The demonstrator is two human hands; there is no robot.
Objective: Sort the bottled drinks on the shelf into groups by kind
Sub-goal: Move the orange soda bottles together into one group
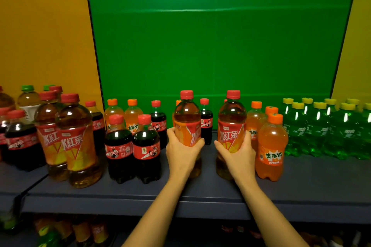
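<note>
Gripping twin tea bottles (186,114): left hand (181,153), right hand (239,155).

The left hand (180,152) and the right hand (236,154) are bare, with slim fingers (171,133) and smooth backs. Just behind the fingers each wrist is narrow and uncovered. Farther back from the fingers the left forearm (160,206) and the right forearm (267,206) are bare too, slender, widening toward the lower edge. The nails are too small to make out.
</note>
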